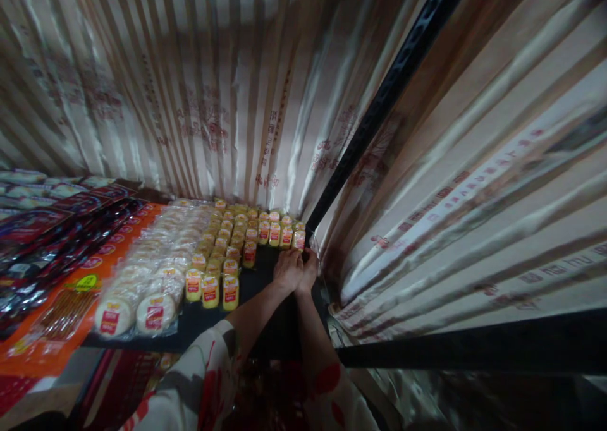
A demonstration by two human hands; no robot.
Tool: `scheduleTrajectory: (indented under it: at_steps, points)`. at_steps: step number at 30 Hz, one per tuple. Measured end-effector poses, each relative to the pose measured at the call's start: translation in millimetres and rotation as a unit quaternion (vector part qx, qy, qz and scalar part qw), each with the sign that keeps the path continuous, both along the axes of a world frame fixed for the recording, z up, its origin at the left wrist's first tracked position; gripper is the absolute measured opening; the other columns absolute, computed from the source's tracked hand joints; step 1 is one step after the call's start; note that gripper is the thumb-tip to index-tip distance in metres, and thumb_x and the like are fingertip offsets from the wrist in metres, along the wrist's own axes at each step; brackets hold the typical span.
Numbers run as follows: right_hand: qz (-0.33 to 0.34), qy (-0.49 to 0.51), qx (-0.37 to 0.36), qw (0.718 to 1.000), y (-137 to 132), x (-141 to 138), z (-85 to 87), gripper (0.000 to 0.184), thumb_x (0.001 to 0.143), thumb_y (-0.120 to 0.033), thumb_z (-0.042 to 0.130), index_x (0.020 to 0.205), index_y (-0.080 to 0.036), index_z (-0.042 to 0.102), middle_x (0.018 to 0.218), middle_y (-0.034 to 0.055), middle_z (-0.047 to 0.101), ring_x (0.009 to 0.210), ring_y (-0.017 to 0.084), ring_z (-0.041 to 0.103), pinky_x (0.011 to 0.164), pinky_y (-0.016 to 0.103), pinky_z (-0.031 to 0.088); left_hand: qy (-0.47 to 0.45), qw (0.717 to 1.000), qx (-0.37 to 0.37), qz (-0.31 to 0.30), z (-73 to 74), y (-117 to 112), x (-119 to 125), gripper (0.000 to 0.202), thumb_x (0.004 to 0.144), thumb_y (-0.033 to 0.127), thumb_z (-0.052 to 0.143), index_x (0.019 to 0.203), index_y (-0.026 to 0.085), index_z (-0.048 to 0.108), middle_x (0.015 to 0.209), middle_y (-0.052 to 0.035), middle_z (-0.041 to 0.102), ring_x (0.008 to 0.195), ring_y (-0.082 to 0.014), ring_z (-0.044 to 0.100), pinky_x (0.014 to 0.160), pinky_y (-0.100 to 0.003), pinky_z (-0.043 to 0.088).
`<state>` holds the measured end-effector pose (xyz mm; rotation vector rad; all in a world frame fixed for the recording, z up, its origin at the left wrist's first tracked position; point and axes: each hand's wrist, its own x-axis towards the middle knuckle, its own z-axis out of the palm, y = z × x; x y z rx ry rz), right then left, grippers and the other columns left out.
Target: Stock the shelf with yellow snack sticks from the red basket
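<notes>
Both my hands meet at the right end of a dark shelf (pixel 258 292), beside the black corner post. My left hand (pixel 287 271) has its fingers bent around the lower front of a small yellow wrapped cake (pixel 298 236) with a red and white label. Close against it, my right hand (pixel 309 269) is closed at the right side of the same cake, partly hiding its bottom. That cake stands upright at the end of a short back row of similar wrapped cakes (pixel 274 232). More yellow cakes (pixel 231 289) stand in rows to the left.
Round white wrapped cakes (pixel 156 311) fill rows further left, beside orange packs (pixel 71 314) and dark shiny packs (pixel 28 267). A black slotted post (pixel 379 109) rises at the corner. Printed curtain sheeting (pixel 227 90) hangs behind and right. A black rail (pixel 474 341) runs at right.
</notes>
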<state>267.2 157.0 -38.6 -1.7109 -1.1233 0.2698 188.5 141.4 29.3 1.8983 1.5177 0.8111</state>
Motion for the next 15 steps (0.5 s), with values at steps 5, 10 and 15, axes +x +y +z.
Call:
scheduleTrajectory:
  at_steps: [5,10,15]
  points:
    - [0.008,-0.022,-0.005,1.000,-9.0,-1.7,3.2,0.047,0.076,-0.029,0.042,0.117,-0.009,0.051,0.118,0.0193,0.056,0.113,0.026,0.049,0.096,0.039,0.038,0.002,0.999,-0.035,0.008,12.6,-9.1,-4.4,0.029,0.086,0.015,0.042,0.105,0.014,0.063,0.117,-0.0098,0.062,0.112,-0.0207,0.052,0.103,-0.033,0.038]
    - [0.014,-0.037,-0.009,0.999,-27.5,-11.0,11.6,0.047,0.078,-0.033,0.039,0.116,-0.010,0.053,0.115,0.0177,0.056,0.108,0.024,0.052,0.094,0.037,0.041,-0.005,0.998,-0.042,0.034,14.0,-21.1,-6.7,0.031,0.086,0.014,0.039,0.106,0.013,0.062,0.112,-0.0123,0.063,0.108,-0.0234,0.055,0.101,-0.039,0.040]
    - [0.039,-0.048,0.001,0.998,-49.7,-18.6,11.5,0.045,0.078,-0.035,0.038,0.112,-0.010,0.056,0.111,0.0163,0.058,0.107,0.024,0.051,0.094,0.038,0.041,-0.020,0.997,-0.047,0.063,7.6,-39.1,-8.0,0.031,0.082,0.011,0.040,0.102,0.013,0.064,0.103,-0.0147,0.064,0.101,-0.0265,0.058,0.093,-0.042,0.046]
